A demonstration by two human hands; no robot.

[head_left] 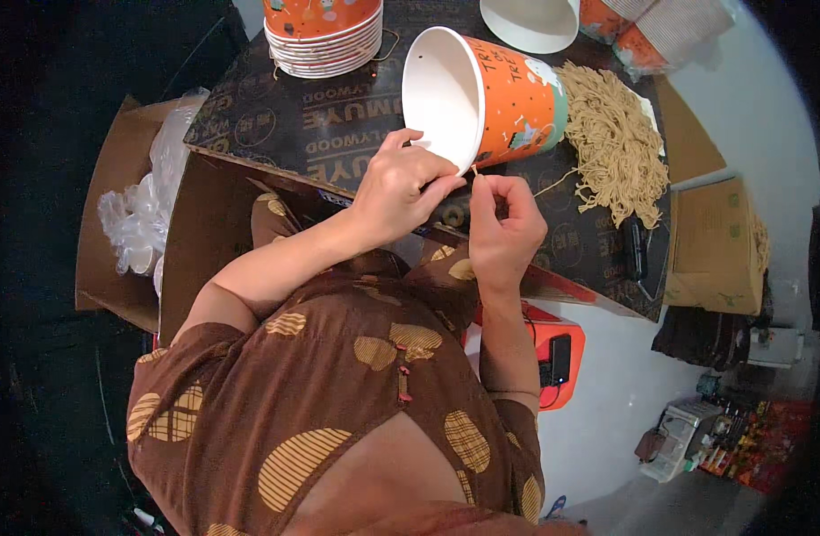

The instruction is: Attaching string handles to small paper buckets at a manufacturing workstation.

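An orange paper bucket [520, 105] with a white inside lies on its side on the dark table, its opening toward the left. At the near edge of its rim, my left hand [399, 189] is closed, thumb and forefinger pinching the rim. My right hand [506, 225] is closed beside it, pinching a thin tan cord [475, 170] whose tip shows at the rim. More cord trails out to the right of that hand. Past the bucket's base lies a loose heap of tan cords [613, 134]. Whether the cord passes through the rim is too small to tell.
A stack of nested buckets [325, 49] stands at the far left of the table [276, 125]. Another white bucket [530, 22] and wrapped buckets [669, 40] sit at the back. A black-handled tool [635, 250] lies near the right edge. Cardboard boxes [715, 246] flank the table.
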